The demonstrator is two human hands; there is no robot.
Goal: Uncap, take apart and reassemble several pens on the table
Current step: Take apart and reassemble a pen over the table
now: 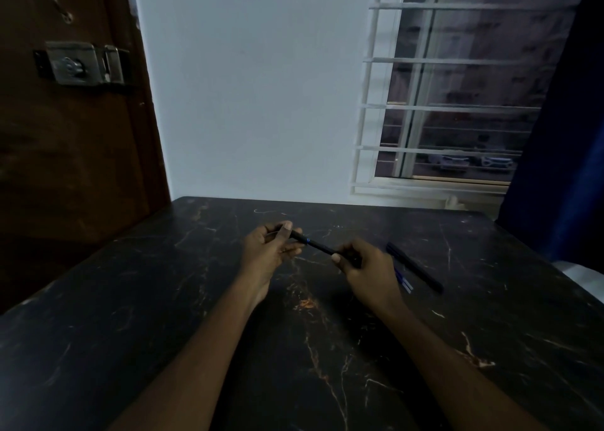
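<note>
A slim black pen (314,243) with a small blue ring is held above the middle of the dark table, slanting from upper left to lower right. My left hand (271,249) pinches its left end between thumb and fingers. My right hand (366,267) grips its right end. To the right of my right hand a second black pen (421,272) lies on the table, slanting the same way. Beside it, partly hidden by my right hand, lies a blue and clear pen (403,281).
The table (196,299) is dark marble with pale and orange veins. Its far edge meets a white wall. A brown door with a metal lock (81,64) stands on the left, a barred window (451,103) and a dark blue curtain (562,136) on the right.
</note>
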